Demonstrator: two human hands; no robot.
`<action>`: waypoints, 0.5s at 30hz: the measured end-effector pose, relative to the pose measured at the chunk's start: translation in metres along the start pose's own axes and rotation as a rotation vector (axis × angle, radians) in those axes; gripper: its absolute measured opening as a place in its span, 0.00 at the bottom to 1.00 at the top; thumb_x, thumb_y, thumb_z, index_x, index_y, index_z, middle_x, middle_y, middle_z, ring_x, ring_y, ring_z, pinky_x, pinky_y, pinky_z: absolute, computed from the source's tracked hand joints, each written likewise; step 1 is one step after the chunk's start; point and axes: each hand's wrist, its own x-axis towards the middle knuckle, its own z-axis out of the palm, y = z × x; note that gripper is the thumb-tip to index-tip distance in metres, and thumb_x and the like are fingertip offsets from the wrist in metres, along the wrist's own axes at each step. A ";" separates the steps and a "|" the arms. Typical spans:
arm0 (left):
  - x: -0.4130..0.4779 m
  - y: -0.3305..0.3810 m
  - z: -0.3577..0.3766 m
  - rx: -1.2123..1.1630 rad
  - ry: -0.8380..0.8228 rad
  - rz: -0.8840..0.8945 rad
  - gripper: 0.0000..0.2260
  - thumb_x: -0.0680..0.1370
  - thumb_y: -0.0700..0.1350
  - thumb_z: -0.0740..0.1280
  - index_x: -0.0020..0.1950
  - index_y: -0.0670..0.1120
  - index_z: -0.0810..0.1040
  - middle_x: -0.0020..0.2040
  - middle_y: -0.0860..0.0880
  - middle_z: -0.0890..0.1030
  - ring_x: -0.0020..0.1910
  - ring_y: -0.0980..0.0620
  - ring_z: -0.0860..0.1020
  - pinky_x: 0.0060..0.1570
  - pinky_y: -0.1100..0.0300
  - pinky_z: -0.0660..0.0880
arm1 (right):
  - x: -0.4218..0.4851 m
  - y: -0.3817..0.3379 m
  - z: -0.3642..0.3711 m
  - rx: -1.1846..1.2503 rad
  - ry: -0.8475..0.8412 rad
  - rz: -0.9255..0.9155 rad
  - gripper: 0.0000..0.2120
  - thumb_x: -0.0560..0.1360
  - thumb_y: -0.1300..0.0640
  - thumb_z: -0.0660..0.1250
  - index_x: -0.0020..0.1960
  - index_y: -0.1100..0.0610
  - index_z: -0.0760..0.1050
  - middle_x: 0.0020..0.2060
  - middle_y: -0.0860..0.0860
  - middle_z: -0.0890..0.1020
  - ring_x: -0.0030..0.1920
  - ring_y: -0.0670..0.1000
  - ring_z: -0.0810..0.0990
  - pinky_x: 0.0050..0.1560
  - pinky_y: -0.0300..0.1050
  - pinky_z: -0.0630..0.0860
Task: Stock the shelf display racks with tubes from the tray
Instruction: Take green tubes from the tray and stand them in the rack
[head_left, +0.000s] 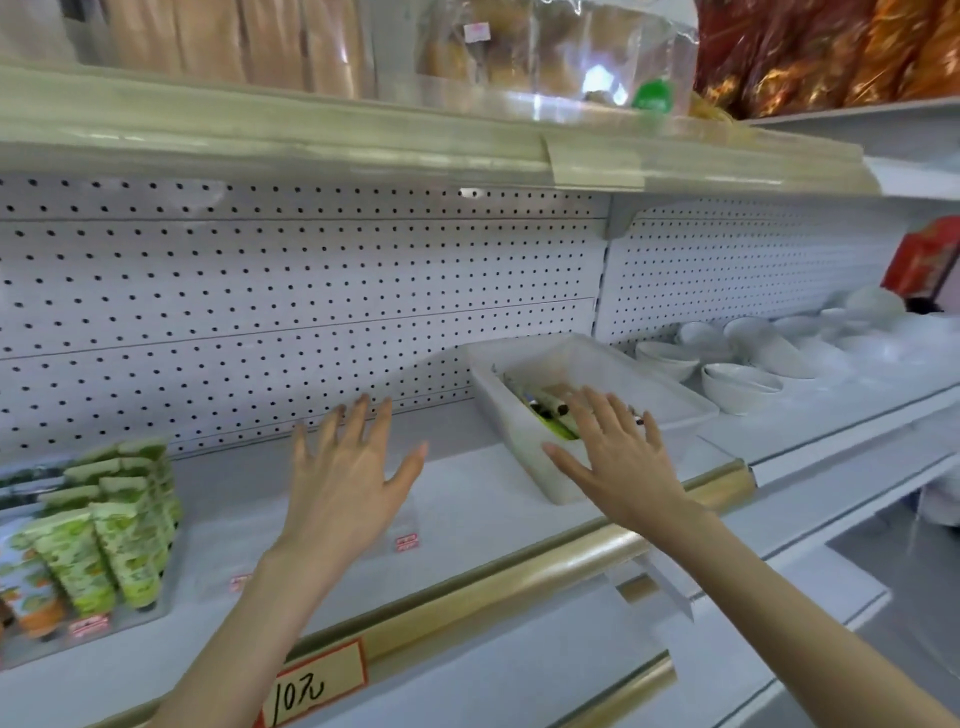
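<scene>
**Asker:** What sits nearest you?

**Me:** The handwritten price tag (317, 686) on the gold shelf edge (519, 577). Just past it my left hand (343, 483) hovers over the shelf, fingers spread and slack, gripping nothing. I'd say it is free to steady a rack.

**Asker:** And the other?

**Me:** My right hand (618, 462) is spread as well, with nothing grasped. It is over the near end of the white tray (519, 447), and I can't tell if it touches anything.

**Asker:** Where are the tubes?

**Me:** A few loose tubes (550, 410) lie flat in that tray, which is angled within easy reach. Far left, the green tubes (124, 525) stand caps down in the display rack (165, 605), facing shoppers. Behind everything is the pegboard (311, 312), and white bowls (737, 384) sit beyond the tray.
</scene>
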 end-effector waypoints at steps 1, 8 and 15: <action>0.009 0.002 0.002 -0.003 0.007 0.006 0.39 0.71 0.68 0.36 0.75 0.49 0.57 0.76 0.48 0.58 0.74 0.47 0.56 0.70 0.43 0.50 | 0.007 0.004 -0.001 0.007 -0.002 0.014 0.32 0.77 0.34 0.44 0.76 0.50 0.47 0.76 0.47 0.49 0.76 0.53 0.48 0.73 0.58 0.47; 0.066 0.018 0.021 -0.096 -0.040 0.056 0.30 0.78 0.64 0.47 0.76 0.51 0.52 0.77 0.51 0.53 0.75 0.50 0.51 0.72 0.46 0.44 | 0.059 0.040 0.001 0.021 0.054 0.118 0.31 0.78 0.38 0.46 0.76 0.51 0.48 0.77 0.50 0.51 0.76 0.53 0.50 0.72 0.58 0.50; 0.098 0.042 0.038 -0.161 -0.096 0.107 0.29 0.78 0.62 0.47 0.76 0.52 0.50 0.77 0.53 0.52 0.75 0.52 0.50 0.73 0.49 0.43 | 0.088 0.082 0.008 0.142 0.098 0.138 0.25 0.81 0.45 0.48 0.75 0.55 0.56 0.73 0.53 0.62 0.72 0.57 0.62 0.67 0.56 0.63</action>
